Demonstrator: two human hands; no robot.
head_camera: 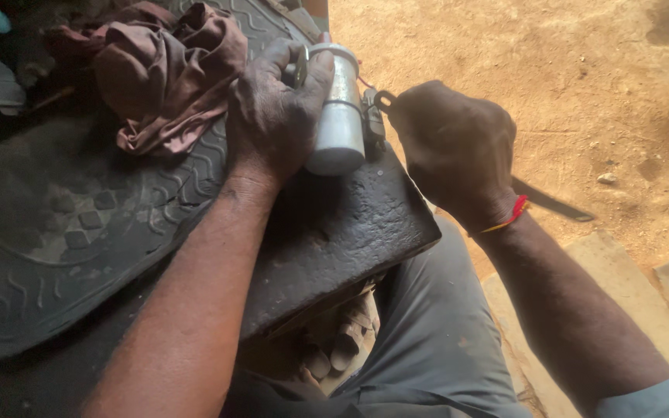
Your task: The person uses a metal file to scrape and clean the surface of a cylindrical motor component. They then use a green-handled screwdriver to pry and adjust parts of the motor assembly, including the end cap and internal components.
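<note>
1. Far left, a ribbed rubber mat (79, 232) covers the ground, with a crumpled brown rag (164, 73) lying on its upper part, just beside the left hand.
2. The left hand (272, 116) is wrapped firmly around a pale metal cylinder (338, 116), fingers over its upper end and thumb along its side, pressing it down on a dark slab (350, 224).
3. The cylinder lies on the slab's far edge, its closed flat end turned towards the camera. It looks rigid and fairly heavy for its size, a solid metal part, not fragile. Its smooth round wall would likely roll or slip under greasy fingers, so a grip around the body, as here, seems the safest hold.
4. A small dark fitting (373, 116) sits on the cylinder's right side, between the two hands.
5. The right hand (454, 151) is closed around a tool (385, 99) whose ring-shaped end shows at the fitting; what sort of tool it is cannot be told. A red thread (514, 213) circles the wrist.
6. A flat metal blade (551, 203) lies on the sandy ground (582, 93) behind the right wrist, partly hidden by it.
7. The slab rests over the person's lap in grey trousers (435, 340). The rag crowds the left side, and the fitting is tight between both hands.
</note>
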